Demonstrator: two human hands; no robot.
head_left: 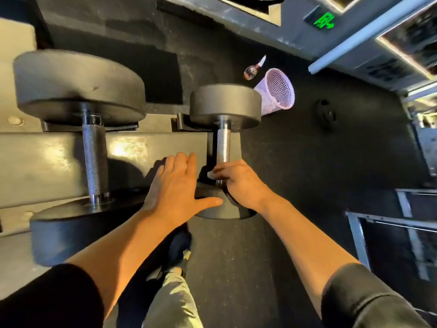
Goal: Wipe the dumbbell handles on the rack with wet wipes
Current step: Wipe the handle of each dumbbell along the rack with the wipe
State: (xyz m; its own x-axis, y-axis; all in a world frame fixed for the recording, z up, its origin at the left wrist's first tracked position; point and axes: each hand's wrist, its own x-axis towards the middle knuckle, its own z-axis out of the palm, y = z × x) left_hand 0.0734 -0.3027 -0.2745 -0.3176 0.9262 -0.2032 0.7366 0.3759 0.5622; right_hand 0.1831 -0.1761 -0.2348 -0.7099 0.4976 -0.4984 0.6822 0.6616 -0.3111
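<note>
Head view shows my right hand (pixel 238 179) closed around the near end of the small dumbbell's handle (pixel 223 145). A bit of pale wipe (pixel 218 171) seems to peek out at my fingertips, but I can't be sure. My left hand (pixel 176 188) lies open and flat just beside it, thumb on the near weight (pixel 221 208). A bigger dumbbell (pixel 94 157) sits further left on the rack (pixel 47 157). I think I should squeeze snugly, twist, and slide up the bumpy metal, holding the weight steady.
</note>
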